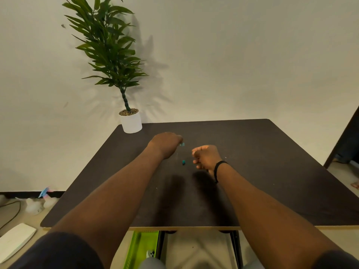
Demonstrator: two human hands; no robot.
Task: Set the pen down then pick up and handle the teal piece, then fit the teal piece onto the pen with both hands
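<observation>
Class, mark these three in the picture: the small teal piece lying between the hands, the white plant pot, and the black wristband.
small teal piece (183, 162), head view, on its top.
white plant pot (132, 123), head view, on its front wall.
black wristband (217, 169), head view, on the band across the right wrist.

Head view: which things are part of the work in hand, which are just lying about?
In hand:
- left hand, curled, a small blue thing at its fingertips
- right hand, curled; whether it holds anything cannot be told
- teal bit on the table between the hands

Lying about:
- potted plant at the far left corner
- white board on the floor
</observation>
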